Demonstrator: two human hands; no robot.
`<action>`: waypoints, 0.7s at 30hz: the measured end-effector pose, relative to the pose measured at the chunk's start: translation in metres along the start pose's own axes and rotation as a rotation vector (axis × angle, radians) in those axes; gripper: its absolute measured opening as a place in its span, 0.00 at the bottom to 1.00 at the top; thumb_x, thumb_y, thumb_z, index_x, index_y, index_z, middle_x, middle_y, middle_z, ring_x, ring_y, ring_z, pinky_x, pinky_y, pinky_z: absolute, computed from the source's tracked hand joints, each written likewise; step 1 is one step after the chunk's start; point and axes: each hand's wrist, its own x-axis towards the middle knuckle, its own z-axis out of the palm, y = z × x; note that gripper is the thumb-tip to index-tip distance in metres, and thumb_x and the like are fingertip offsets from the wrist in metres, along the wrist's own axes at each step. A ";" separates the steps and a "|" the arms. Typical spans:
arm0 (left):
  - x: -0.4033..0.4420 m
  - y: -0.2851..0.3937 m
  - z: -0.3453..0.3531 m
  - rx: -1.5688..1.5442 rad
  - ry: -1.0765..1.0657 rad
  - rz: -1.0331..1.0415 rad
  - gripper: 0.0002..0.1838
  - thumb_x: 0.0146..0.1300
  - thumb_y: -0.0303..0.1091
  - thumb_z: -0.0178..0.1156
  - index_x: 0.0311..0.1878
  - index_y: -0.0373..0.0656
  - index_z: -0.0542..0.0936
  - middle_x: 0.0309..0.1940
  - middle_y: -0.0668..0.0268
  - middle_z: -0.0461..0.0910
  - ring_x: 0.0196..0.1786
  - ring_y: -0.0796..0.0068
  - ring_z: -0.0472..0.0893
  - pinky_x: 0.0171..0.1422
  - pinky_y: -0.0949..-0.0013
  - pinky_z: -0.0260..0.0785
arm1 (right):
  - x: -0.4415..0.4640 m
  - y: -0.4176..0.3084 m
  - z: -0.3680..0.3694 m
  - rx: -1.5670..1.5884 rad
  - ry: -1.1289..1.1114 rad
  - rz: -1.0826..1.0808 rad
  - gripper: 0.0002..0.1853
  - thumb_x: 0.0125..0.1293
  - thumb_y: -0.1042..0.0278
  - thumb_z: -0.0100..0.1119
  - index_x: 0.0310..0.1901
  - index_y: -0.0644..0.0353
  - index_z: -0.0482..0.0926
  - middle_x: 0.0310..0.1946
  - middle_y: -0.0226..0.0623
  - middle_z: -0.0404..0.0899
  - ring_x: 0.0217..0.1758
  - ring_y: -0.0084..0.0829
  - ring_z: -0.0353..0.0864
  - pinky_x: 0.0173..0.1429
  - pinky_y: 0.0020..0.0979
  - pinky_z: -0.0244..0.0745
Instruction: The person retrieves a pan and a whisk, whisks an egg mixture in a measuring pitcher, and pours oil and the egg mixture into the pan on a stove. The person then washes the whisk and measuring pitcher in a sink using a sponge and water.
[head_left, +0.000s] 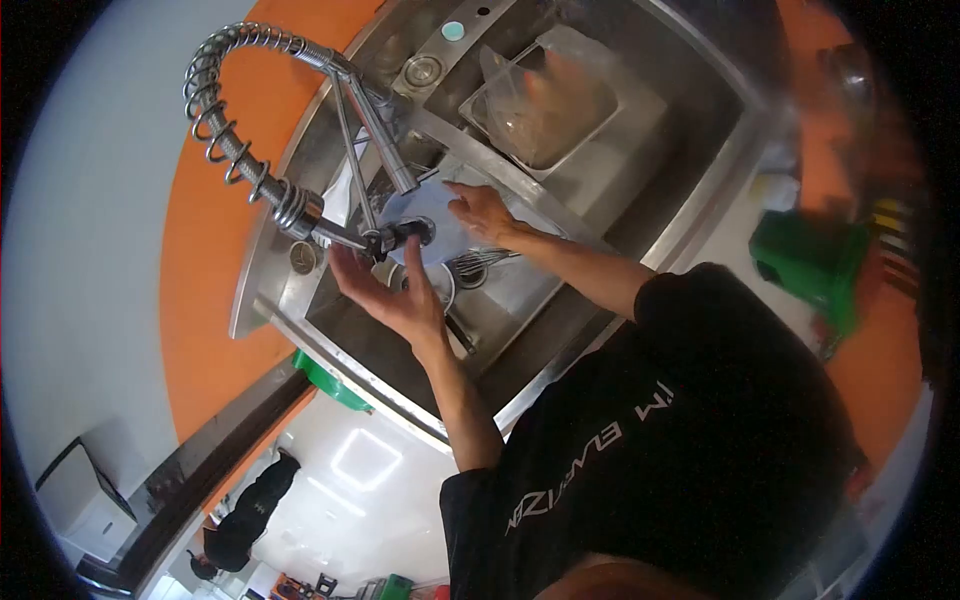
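Observation:
My left hand (395, 300) is raised beside the black spray head (405, 235) of the coiled faucet (225, 130), its fingers apart. On the other side, my right hand (482, 214) is at the edge of a translucent, pale round item (450, 215) under the spray head. Its index finger points out, and whether the other fingers grip the rim is unclear. Below the round item, a whisk (482, 262) and a pot or bowl rim (440, 285) lie in the steel sink (515, 340).
In the neighbouring basin, a metal tray (568, 160) holds a clear plastic bag (535, 120). A green bin (810, 260) stands at the right. Another person in dark clothes (250, 515) is at the lower left.

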 end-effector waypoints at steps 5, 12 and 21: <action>-0.002 -0.018 0.017 -0.015 0.045 -0.079 0.43 0.56 0.17 0.70 0.72 0.36 0.57 0.69 0.46 0.66 0.68 0.55 0.72 0.65 0.61 0.72 | -0.004 -0.006 -0.008 0.012 0.044 0.052 0.25 0.64 0.60 0.50 0.62 0.61 0.75 0.36 0.61 0.81 0.41 0.57 0.84 0.50 0.50 0.77; -0.011 -0.034 0.023 -0.095 0.057 -0.221 0.35 0.58 0.18 0.68 0.67 0.35 0.64 0.56 0.51 0.81 0.58 0.63 0.82 0.59 0.64 0.75 | -0.005 0.011 0.006 -0.029 0.033 0.006 0.28 0.64 0.61 0.51 0.65 0.62 0.73 0.30 0.61 0.81 0.37 0.56 0.84 0.45 0.49 0.77; -0.007 -0.032 0.013 0.117 -0.064 -0.224 0.30 0.61 0.21 0.67 0.66 0.39 0.69 0.55 0.54 0.83 0.57 0.61 0.83 0.58 0.62 0.76 | 0.000 0.015 0.020 0.072 0.130 -0.058 0.29 0.64 0.60 0.56 0.67 0.59 0.72 0.28 0.60 0.80 0.32 0.52 0.84 0.43 0.49 0.77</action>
